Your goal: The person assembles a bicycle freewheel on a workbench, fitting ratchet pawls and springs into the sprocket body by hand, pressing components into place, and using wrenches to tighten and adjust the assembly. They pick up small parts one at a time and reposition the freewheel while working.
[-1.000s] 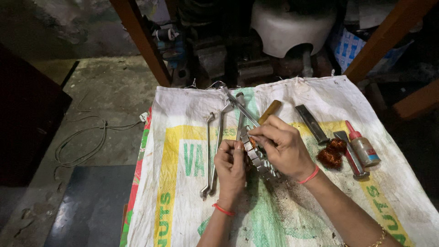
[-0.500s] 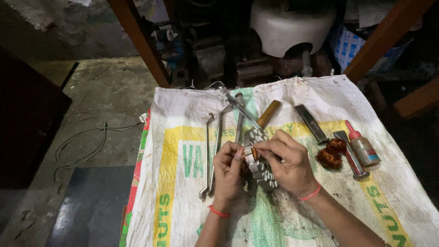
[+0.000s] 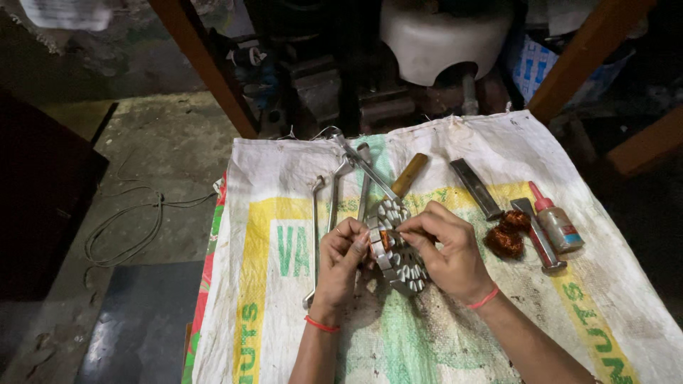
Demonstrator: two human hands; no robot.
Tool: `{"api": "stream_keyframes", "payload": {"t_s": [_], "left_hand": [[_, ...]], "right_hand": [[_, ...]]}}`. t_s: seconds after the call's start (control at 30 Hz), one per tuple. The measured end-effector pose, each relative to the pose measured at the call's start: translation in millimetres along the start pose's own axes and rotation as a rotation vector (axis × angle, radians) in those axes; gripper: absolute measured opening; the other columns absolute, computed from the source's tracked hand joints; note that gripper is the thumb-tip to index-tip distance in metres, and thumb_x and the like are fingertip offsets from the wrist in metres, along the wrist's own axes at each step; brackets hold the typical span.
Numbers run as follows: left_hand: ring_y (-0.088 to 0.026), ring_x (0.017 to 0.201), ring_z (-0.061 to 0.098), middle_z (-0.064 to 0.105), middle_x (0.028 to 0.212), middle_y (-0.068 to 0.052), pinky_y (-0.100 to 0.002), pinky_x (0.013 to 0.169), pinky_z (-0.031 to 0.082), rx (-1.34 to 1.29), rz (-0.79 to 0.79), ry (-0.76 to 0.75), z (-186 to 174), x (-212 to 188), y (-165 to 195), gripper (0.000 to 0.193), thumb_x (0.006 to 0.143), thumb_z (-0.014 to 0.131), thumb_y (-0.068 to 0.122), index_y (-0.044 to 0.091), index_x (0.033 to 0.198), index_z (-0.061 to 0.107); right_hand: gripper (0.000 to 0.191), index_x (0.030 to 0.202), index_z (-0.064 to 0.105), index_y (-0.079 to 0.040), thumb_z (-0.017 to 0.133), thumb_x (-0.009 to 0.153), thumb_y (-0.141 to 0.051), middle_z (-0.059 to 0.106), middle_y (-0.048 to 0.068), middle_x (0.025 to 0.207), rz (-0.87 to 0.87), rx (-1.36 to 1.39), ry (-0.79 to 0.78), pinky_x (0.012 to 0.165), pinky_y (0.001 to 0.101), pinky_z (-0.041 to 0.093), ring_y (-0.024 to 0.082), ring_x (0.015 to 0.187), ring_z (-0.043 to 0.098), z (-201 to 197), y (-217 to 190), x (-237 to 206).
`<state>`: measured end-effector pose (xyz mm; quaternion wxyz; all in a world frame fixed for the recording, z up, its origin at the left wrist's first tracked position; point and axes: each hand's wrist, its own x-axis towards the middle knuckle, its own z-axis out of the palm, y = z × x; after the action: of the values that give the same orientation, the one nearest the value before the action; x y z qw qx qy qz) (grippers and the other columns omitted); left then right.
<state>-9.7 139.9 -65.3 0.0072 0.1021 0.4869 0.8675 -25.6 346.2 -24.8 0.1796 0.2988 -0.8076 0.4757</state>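
Both hands, left hand (image 3: pixel 340 259) and right hand (image 3: pixel 445 249), pinch the toothed metal ring (image 3: pixel 398 249); it looks stiff, heavy, best gripped by its rim.

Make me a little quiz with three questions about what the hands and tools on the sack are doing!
1. True or false: both hands touch the round metal toothed part.
2. Which lies nearest the small glue bottle? A. the long thin wrench B. the clump of copper wire C. the wooden-handled tool
3. Fill in: the tools lie on a white woven ____.

Key
1. True: the left hand and the right hand both grip it.
2. B
3. sack
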Motion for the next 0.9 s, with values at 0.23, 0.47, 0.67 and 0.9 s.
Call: {"api": "stream_keyframes", "payload": {"t_s": [0.23, 0.47, 0.67, 0.9], "left_hand": [[-0.009, 0.068, 0.063, 0.066, 0.079, -0.003, -0.024, 0.06, 0.054, 0.564, 0.336, 0.38, 76.5, -58.4, -19.7, 0.025, 0.082, 0.082, -0.002, 0.002, 0.095, 0.06], [-0.034, 0.1, 0.071, 0.069, 0.115, -0.021, -0.04, 0.085, 0.061, 1.036, 0.995, 0.285, 215.2, -172.5, -43.7, 0.045, 0.093, 0.069, -0.005, -0.005, 0.132, 0.048], [-0.033, 0.105, 0.065, 0.065, 0.124, -0.02, -0.041, 0.085, 0.056, 1.328, 0.791, 0.232, 244.2, -188.3, -21.6, 0.048, 0.087, 0.071, -0.004, -0.004, 0.134, 0.062], [-0.028, 0.097, 0.064, 0.068, 0.123, -0.017, -0.038, 0.079, 0.054, 1.573, 0.785, 0.189, 251.2, -180.0, -5.7, 0.048, 0.081, 0.07, 0.002, -0.001, 0.129, 0.068]], "right_hand": [[0.005, 0.091, 0.079, -0.003, 0.074, 0.088, -0.005, 0.066, 0.005, 0.084, 0.306, 0.34, -0.29, 0.058, 0.0221, 0.05, 0.01, 0.068, 0.058, -77.2, 11.9, -63.5], [0.01, 0.094, 0.08, -0.002, 0.074, 0.087, -0.007, 0.066, 0.005, 0.076, 0.544, 0.344, -0.392, 0.051, 0.0257, 0.043, 0.012, 0.059, 0.053, -156.7, 4.4, -118.2], [0.009, 0.088, 0.08, 0.001, 0.077, 0.085, -0.007, 0.071, 0.004, 0.08, 0.303, 0.338, -0.553, 0.067, 0.0271, 0.052, 0.012, 0.076, 0.065, -192.3, -36.8, -127.7], [0.013, 0.095, 0.08, 0.002, 0.076, 0.085, -0.005, 0.075, 0.007, 0.086, 0.319, 0.578, -0.797, 0.073, 0.0283, 0.058, 0.012, 0.077, 0.069, -194.5, -75.4, -117.7]]}}
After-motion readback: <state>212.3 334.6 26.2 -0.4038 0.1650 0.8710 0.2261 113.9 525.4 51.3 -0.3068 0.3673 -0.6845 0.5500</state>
